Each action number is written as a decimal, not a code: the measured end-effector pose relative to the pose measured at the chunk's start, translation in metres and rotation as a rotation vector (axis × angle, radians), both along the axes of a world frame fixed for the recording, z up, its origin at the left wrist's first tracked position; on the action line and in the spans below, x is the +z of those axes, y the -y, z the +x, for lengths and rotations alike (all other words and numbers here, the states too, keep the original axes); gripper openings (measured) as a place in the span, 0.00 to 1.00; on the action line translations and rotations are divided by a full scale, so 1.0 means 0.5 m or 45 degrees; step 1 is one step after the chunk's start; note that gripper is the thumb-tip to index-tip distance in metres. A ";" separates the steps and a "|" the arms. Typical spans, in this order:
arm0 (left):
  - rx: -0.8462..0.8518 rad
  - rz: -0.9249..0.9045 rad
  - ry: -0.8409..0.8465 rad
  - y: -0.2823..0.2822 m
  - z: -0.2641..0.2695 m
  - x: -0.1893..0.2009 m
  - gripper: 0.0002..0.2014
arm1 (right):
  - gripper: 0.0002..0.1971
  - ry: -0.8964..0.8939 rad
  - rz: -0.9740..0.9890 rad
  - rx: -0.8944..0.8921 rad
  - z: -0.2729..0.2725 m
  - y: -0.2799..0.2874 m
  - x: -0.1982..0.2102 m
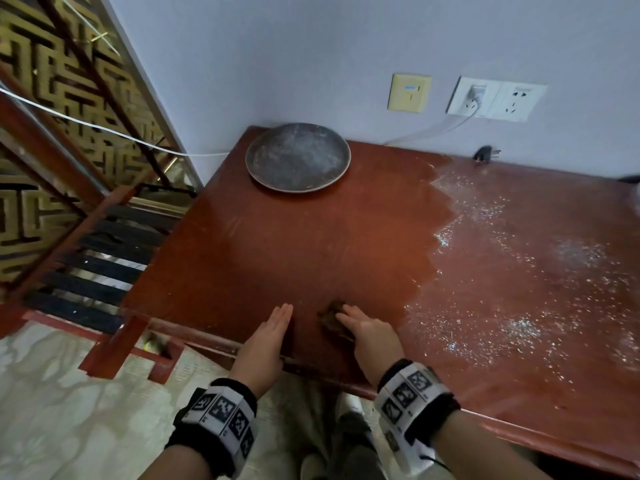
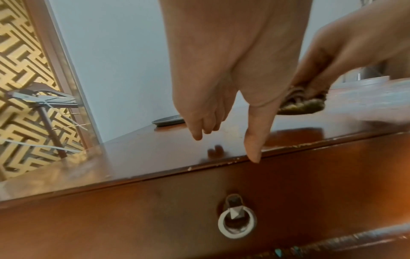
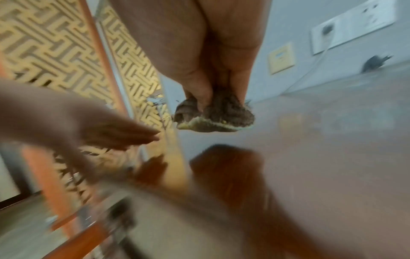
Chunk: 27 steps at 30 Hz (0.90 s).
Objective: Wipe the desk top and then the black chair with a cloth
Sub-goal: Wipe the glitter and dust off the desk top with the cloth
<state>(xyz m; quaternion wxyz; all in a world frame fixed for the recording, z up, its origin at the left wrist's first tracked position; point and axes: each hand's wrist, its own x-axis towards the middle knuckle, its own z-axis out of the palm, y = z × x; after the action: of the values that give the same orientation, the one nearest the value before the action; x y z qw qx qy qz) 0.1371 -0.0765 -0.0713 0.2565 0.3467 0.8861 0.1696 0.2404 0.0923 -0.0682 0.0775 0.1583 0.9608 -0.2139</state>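
- A gold and dark maze-patterned wall panel (image 1: 52,81) and a red-brown wooden frame with dark slats (image 1: 97,268) stand at the far left, beside the worktop.
- The glossy red-brown wooden worktop (image 1: 277,244) is smooth and dark on its left half.
- A round grey metal plate (image 1: 298,157), dusty, sits at the worktop's back left corner near the wall.
- The left hand (image 1: 266,337) lies over the front edge, fingers (image 2: 197,129) straight and close together, holding nothing.
- The small dark brown cloth (image 1: 330,315) is on the worktop near the front edge, just right of the left hand.
- The right hand (image 1: 367,332) presses on the cloth; its fingers (image 3: 199,87) curl into the cloth's folds.
- White specks (image 1: 519,271) cover the worktop's right half.
- A yellow switch plate (image 1: 409,93) and white sockets (image 1: 497,98) are on the wall; a black plug (image 1: 485,154) lies below.
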 end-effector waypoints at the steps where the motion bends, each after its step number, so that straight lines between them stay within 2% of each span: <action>1: 0.034 0.001 -0.006 0.006 -0.005 0.000 0.42 | 0.33 -0.032 0.017 -0.078 -0.026 -0.029 0.003; 3: 0.091 -0.010 -0.020 0.019 -0.015 0.000 0.42 | 0.34 -0.022 0.030 -0.166 -0.080 -0.065 -0.009; 6: 0.163 -0.033 -0.013 0.038 -0.031 -0.001 0.42 | 0.35 0.081 0.030 -0.112 -0.144 -0.047 -0.027; 8: 0.208 -0.045 -0.005 0.050 -0.046 -0.002 0.42 | 0.31 0.088 0.010 0.084 -0.158 0.013 -0.031; 12: 0.292 -0.065 0.025 0.067 -0.070 -0.005 0.42 | 0.22 0.270 -0.053 0.703 -0.116 0.156 -0.003; 14: 0.290 -0.051 0.023 0.068 -0.082 -0.007 0.44 | 0.22 0.231 -0.049 0.640 -0.120 0.125 0.008; 18: 0.240 -0.031 0.011 0.061 -0.093 -0.018 0.46 | 0.31 0.072 0.060 0.168 -0.168 -0.031 0.000; 20: 0.215 -0.029 0.022 0.048 -0.088 -0.019 0.46 | 0.32 0.075 0.058 0.106 -0.165 -0.051 -0.013; 24: 0.123 -0.014 0.024 0.018 -0.084 -0.023 0.42 | 0.26 -0.127 0.102 0.437 -0.087 0.030 -0.025; 25: 0.097 -0.005 0.025 0.009 -0.084 -0.023 0.42 | 0.26 -0.111 0.070 0.532 -0.066 0.035 -0.026; 26: 0.075 0.006 0.029 -0.001 -0.082 -0.023 0.42 | 0.26 -0.137 0.064 0.552 -0.055 0.022 -0.027; 27: 0.056 0.015 0.030 -0.011 -0.081 -0.021 0.42 | 0.26 -0.217 0.046 0.466 -0.053 -0.003 -0.016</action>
<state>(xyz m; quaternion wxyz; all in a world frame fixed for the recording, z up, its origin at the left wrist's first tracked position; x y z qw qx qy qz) 0.0967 -0.0710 -0.0818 0.2610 0.3267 0.8894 0.1846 0.2137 0.0937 -0.0761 0.0307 -0.0363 0.9804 -0.1914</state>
